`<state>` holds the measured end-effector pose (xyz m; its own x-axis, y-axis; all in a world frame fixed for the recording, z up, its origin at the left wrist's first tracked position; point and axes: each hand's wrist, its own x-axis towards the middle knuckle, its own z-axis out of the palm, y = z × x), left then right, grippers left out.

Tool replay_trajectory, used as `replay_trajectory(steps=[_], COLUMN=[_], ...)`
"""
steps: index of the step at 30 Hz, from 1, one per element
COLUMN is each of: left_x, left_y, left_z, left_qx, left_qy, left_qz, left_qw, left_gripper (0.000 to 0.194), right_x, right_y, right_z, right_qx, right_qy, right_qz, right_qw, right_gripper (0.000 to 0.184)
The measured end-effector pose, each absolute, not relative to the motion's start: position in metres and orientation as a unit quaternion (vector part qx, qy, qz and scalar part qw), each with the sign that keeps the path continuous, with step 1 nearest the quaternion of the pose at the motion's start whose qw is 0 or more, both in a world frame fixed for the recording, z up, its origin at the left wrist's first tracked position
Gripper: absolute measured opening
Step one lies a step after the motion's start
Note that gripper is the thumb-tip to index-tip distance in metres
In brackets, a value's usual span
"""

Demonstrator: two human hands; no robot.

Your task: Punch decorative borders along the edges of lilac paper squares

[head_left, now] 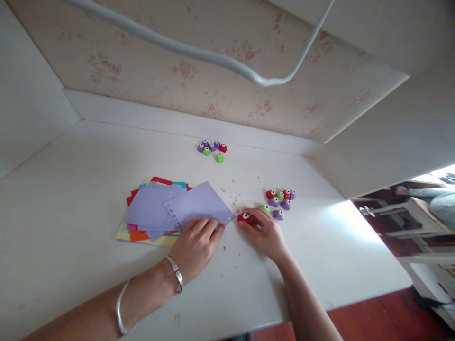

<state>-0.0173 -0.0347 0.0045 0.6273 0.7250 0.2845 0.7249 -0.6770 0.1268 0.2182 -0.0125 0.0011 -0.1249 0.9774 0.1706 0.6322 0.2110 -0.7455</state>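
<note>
My left hand grips the lower edge of a purple paper sheet, fingers curled over it. Punched holes run along the sheet's left edge, and a few show near its right corner. At that corner, my right hand is closed around a small red paper punch with one white eye. The fingers hide part of the punch, and I cannot tell whether the paper is inside it. Tiny purple paper bits lie just beyond the corner. Under the sheet's left side is a loose pile of coloured paper.
Several one-eyed punches in red, green and purple stand right of my right hand. Another group sits by the back wall. The white desk has side panels, and a white cable hangs across the top.
</note>
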Motion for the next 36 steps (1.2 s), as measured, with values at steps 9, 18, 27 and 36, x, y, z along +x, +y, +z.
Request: replay_trajectory(steps=[9,18,27,36], left_x=[-0.02,-0.018,-0.021,-0.02], left_y=[-0.029,-0.031,-0.034,-0.035], left_z=[0.001,-0.005,-0.005,-0.006], left_qx=[0.88,0.867,0.897,0.901], left_qy=[0.435,0.444,0.396,0.392], left_qz=[0.19,0.222,0.184,0.177], left_qw=[0.005,-0.03,-0.062,-0.058], left_gripper=[0.028,0.032,0.053,0.041], right_x=[0.226,0.23,0.225,0.233], right_y=[-0.014,-0.012,-0.015,-0.014], right_z=[0.015,0.011,0.016,0.015], right_qx=[-0.587,-0.544,-0.567,-0.544], right_qy=[-0.684,-0.729,-0.739,-0.761], right_qz=[0.298,0.291,0.228,0.228], right_qw=[0.316,0.297,0.283,0.272], right_gripper=[0.032,0.026,0.029,0.037])
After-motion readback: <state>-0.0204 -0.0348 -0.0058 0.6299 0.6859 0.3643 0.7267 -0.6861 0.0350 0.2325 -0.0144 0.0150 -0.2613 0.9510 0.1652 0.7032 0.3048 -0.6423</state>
